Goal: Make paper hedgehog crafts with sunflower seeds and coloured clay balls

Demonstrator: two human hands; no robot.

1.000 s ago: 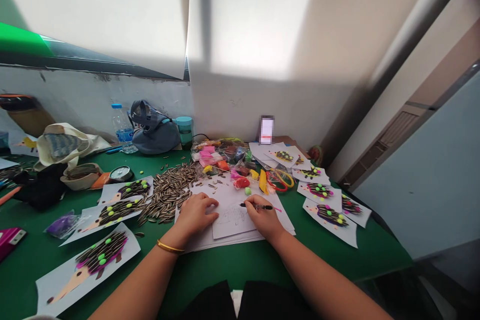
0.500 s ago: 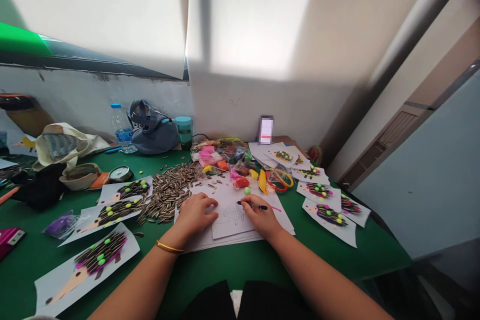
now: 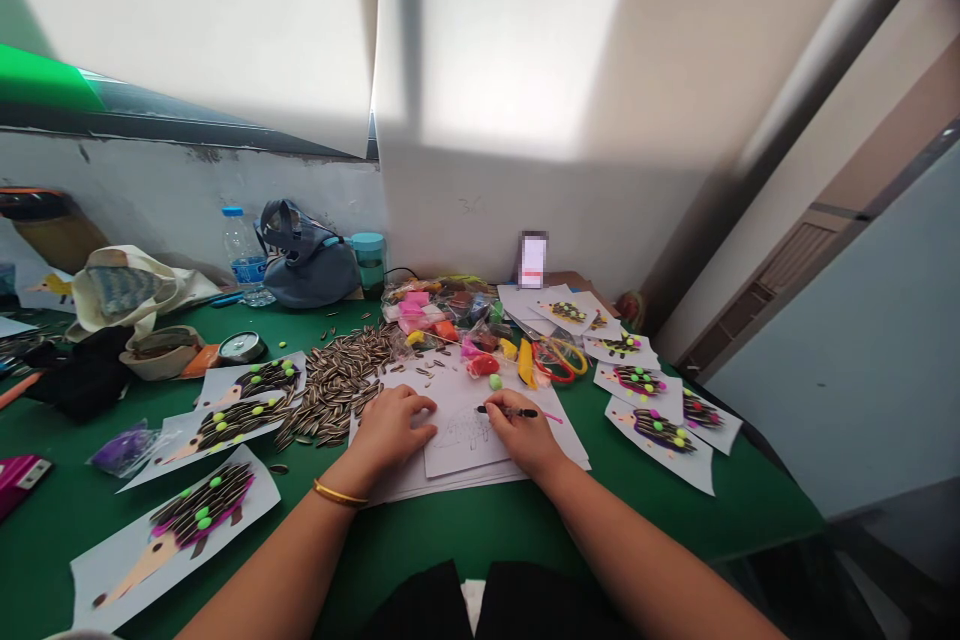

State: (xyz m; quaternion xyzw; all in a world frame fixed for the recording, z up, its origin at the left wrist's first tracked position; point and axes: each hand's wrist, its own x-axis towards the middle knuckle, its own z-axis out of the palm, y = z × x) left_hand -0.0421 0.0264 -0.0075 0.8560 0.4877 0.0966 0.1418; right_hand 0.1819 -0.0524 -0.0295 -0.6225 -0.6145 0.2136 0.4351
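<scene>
A white sheet of paper (image 3: 450,466) with a faint hedgehog-like line drawing (image 3: 466,428) lies on a stack of other sheets in front of me. My right hand (image 3: 523,435) is closed around a black pen (image 3: 517,411), its tip over the drawing's upper right. Flat on the paper's left side rests my left hand (image 3: 395,428), its fingers apart and holding nothing. Sunflower seeds (image 3: 337,385) are heaped just beyond the left hand. A small green clay ball (image 3: 495,382) sits above the right hand.
Finished seed hedgehog pictures (image 3: 184,535) lie along the left, others (image 3: 660,435) on the right. Bagged coloured clay (image 3: 442,310), a yellow cutter (image 3: 526,363) and scissors (image 3: 559,360) are behind the paper. A phone (image 3: 533,260) leans on the wall, near a blue bag (image 3: 311,265).
The pen and my right hand have shifted very slightly to the right over the drawing. My left hand stays in place.
</scene>
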